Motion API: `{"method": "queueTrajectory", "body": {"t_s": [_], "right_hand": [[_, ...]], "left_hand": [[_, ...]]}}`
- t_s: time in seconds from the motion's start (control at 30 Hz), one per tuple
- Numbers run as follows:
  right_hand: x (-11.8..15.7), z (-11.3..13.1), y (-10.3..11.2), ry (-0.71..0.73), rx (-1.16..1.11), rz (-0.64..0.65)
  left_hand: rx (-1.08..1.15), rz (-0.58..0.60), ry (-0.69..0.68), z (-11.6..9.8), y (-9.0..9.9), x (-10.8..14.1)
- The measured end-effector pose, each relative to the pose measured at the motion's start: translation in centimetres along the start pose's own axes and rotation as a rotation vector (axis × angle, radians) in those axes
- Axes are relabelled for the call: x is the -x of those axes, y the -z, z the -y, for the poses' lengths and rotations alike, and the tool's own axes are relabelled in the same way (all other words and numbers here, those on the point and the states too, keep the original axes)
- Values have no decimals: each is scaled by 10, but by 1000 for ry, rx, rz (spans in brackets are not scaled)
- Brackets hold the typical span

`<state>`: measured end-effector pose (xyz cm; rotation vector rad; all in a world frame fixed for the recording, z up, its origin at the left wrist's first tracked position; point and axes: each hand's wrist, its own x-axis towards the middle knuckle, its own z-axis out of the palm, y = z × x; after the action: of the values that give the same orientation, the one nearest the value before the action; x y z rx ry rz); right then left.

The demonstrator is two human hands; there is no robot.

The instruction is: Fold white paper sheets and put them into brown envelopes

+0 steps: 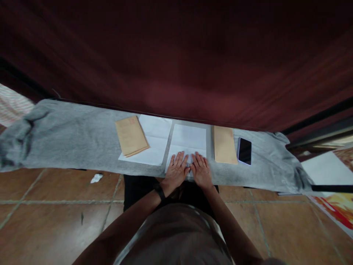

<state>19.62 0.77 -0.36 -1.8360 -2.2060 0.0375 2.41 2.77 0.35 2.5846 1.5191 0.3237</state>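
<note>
Because your palms cover its near edge, you cannot make out the whole outline of the middle white sheet [189, 136]; its far part shows plainly. Your left hand [176, 171] and right hand [202, 170] lie flat on it, palms down, fingers straight and slightly apart, clamped on nothing. Your thumbs come close together, but whether they touch is unclear.

The sheet is centred in front of you on a long grey cloth [79, 140]. It is thin, matte and rectangular, with a faint crease running across it, and it looks blank, though any fine marks would be too small to see.

To its left, a second white sheet [158, 136], also creased, is partly hidden under the tan envelopes [132, 135], which are stacked at a slant, their edges slightly out of line. To its right, a tan paper stack [225, 145] lies nearly straight, with faint reddish marks you cannot read. Just beyond it rests a phone [245, 151], dark-screened, round-cornered and pale purple at the rim.

The cloth is soft and wrinkled, bunched at both ends. Past it rises a smooth, dark red surface [176, 66], cut off by the top of the view. A black band [159, 191] circles your left wrist; its details are lost in shadow. Below are brown floor tiles [281, 217] and a crumpled white scrap [96, 178].
</note>
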Motion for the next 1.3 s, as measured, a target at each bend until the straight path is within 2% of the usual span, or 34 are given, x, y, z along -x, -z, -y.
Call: {"method": "queueTrajectory", "body": {"t_s": [0.43, 0.63, 0.83, 0.97, 1.3], "right_hand": [[-34, -7, -7, -16, 38, 22], [-47, -13, -6, -30, 33, 1], [-45, -4, -5, 11, 12, 18], [-43, -2, -6, -15, 15, 23], [-34, -20, -14, -64, 59, -64]], "left_hand": [[0, 45, 33, -6, 4, -16], [6, 29, 53, -9, 3, -25], [4, 29, 13, -7, -1, -28], [-7, 34, 0, -5, -4, -28], [-20, 2, 15, 5, 2, -19]]}}
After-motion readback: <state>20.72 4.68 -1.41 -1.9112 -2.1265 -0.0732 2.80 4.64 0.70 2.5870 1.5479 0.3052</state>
